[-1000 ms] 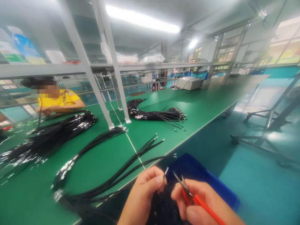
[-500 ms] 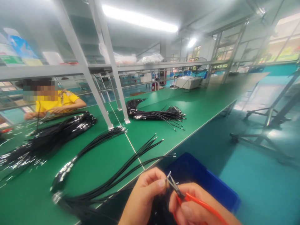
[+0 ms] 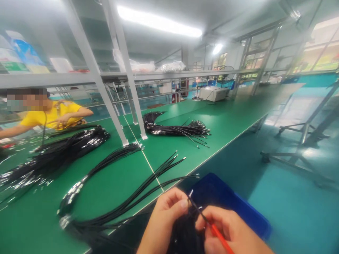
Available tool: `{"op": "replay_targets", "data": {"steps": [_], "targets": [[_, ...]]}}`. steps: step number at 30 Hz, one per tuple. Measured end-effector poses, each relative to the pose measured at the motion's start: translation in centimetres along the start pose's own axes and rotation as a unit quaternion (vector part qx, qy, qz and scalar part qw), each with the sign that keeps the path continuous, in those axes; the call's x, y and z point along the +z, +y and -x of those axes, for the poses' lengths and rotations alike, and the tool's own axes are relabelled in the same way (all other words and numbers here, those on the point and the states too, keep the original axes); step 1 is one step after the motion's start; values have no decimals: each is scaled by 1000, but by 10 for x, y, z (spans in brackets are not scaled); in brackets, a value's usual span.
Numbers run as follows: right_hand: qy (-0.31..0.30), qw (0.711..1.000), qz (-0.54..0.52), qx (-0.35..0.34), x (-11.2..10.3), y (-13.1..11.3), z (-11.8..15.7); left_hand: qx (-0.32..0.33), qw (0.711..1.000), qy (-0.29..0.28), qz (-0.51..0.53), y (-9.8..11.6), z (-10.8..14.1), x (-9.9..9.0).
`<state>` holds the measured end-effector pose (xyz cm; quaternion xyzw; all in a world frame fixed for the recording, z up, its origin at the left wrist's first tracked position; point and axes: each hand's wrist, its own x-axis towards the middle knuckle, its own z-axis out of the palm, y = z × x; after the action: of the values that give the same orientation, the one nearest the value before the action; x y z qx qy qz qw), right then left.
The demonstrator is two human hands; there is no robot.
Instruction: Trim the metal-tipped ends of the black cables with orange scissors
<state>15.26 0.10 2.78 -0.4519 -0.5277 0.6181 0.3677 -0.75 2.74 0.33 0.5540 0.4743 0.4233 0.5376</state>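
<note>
At the lower middle, my left hand (image 3: 171, 211) is closed in a pinch on the end of a thin cable, whose pale tip (image 3: 191, 193) sticks up past the fingers. My right hand (image 3: 225, 225) grips a pair of red-handled scissors (image 3: 218, 234). Their dark, narrow blades are turned nearly edge-on and point up-left to the cable end beside my left fingertips. Whether the blades touch the cable I cannot tell. Left of my hands, a bundle of black cables (image 3: 127, 201) with silvery ends curves over the green table (image 3: 116, 183).
A blue bin (image 3: 246, 211) stands below the table edge, behind my right hand. More black cable bundles lie on the table, one (image 3: 177, 128) beyond the shelf posts and a larger pile (image 3: 60, 151) at left. Across it, a co-worker in yellow (image 3: 60, 111) reaches sideways. A wheeled metal frame (image 3: 299, 151) stands right.
The scissors' blades, spread apart before, have come together and turned edge-on. My right hand has rotated slightly. My left hand has barely moved. The co-worker has leaned left, one arm stretched out.
</note>
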Motion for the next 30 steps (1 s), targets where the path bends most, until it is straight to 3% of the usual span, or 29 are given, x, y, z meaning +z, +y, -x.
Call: {"op": "replay_targets", "data": {"steps": [2,5,9,14,19,24,30], "targets": [[19,999,-40,4,-8,6,-3,11,989,9,-150,-6,-6,8],[87,993,-79,7,-19,10,-8,2,959,33,-281,-17,-21,15],[169,975,-140,12,-26,5,-9,-6,894,113,-434,-26,-46,5],[226,961,-163,1,-25,-5,-3,0,819,117,-562,-34,-69,-9],[232,957,-174,-16,-31,1,-4,1,775,102,-624,-43,-71,-12],[217,959,-176,-43,-32,9,-6,12,773,99,-626,-48,-69,-14],[226,970,-52,-68,-34,2,-16,35,833,148,-532,-31,-66,-18]]}}
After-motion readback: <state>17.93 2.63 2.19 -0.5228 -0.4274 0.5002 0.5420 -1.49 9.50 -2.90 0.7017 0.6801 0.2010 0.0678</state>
